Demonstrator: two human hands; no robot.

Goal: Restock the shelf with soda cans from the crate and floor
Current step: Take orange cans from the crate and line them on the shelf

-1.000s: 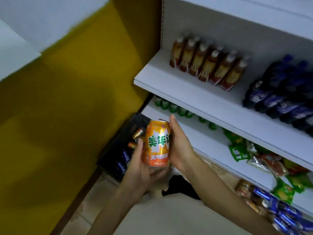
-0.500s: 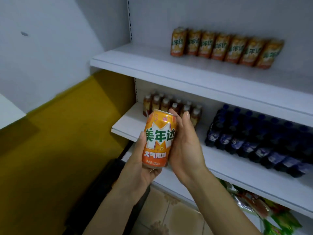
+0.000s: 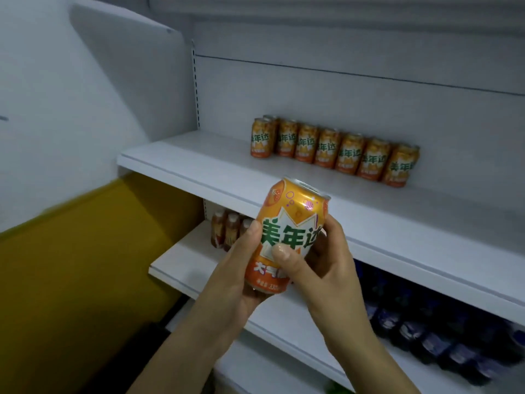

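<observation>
One long white shelf is plainly where this is headed. A row of orange cans stands towards its back, labels out, with bare board to the left of the row and all along the front. Below the shelf's front lip, well short of the row, the person holds a matching orange soda can, roughly upright and tipped a little.

Both hands are clamped on it. The left hand cups the base and one side, and the right hand wraps the other side, its thumb pressed across the label.

From where I stand, the tidy finish is to let one hand take it and lift it clear of the lip. It should then go down flat beside the leftmost can or in front of the row, label out like the others. A nudge could well topple its neighbours.

To the left, a white wall sits above a mustard-yellow band. The shelf below carries dark blue bottles on the right and a few brown bottles at its left end. The boards look smooth and level, so a can should stand steadily.
</observation>
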